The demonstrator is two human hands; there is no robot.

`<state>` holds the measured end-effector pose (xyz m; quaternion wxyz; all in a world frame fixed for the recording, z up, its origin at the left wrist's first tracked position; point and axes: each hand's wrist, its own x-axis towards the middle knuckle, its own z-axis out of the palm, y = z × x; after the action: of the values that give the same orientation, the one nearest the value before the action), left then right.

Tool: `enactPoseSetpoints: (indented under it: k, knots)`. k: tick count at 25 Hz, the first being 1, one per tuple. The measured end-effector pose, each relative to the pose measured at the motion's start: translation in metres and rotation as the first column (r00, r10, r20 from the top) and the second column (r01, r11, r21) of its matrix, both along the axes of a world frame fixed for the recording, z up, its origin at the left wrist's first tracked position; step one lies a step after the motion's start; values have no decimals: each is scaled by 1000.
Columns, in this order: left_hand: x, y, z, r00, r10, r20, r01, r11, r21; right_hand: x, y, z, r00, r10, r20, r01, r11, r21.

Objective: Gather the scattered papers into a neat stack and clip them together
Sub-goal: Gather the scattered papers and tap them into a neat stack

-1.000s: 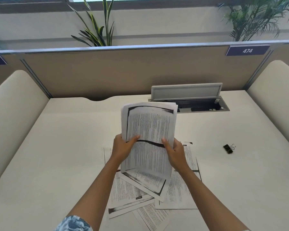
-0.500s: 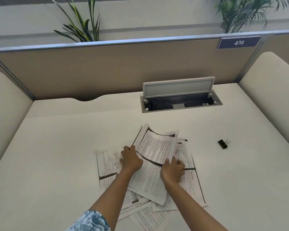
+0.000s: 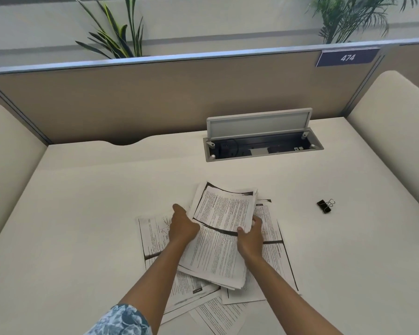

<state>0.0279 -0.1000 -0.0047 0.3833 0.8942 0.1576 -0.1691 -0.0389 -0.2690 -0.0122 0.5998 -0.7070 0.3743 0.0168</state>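
A stack of printed papers (image 3: 218, 240) lies tilted on top of several loose sheets (image 3: 155, 235) spread over the white desk (image 3: 82, 213). My left hand (image 3: 183, 228) grips the stack's left edge, fingers curled under it. My right hand (image 3: 250, 235) holds its right edge, thumb on top. The stack's far end curls up slightly. More loose sheets (image 3: 218, 317) stick out near the front, between my forearms. A black binder clip (image 3: 325, 205) lies on the desk to the right, well apart from both hands.
An open cable box (image 3: 261, 146) with a raised grey lid sits at the back of the desk. A tan partition (image 3: 155, 100) with sign 474 closes off the far side. Cream padded side panels (image 3: 394, 131) flank the desk left and right.
Both hands have lowered the held stack from upright in the air down onto the loose sheets on the desk. The camera view has tilted down.
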Motion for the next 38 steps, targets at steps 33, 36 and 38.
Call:
enactPoseSetpoints:
  k: [33, 36, 38]
  knots:
    - [-59, -80, 11, 937, 208, -280, -310, 864, -397, -29, -105, 5, 971, 228, -73, -223, 973, 64]
    - [-61, -74, 14, 946, 154, -285, -280, 831, -481, -26, -105, 13, 951, 303, -55, -295, 948, 120]
    - [-58, -70, 29, 956, 167, -241, -272, 813, -515, -23, -103, 26, 950, 309, 46, -312, 945, 100]
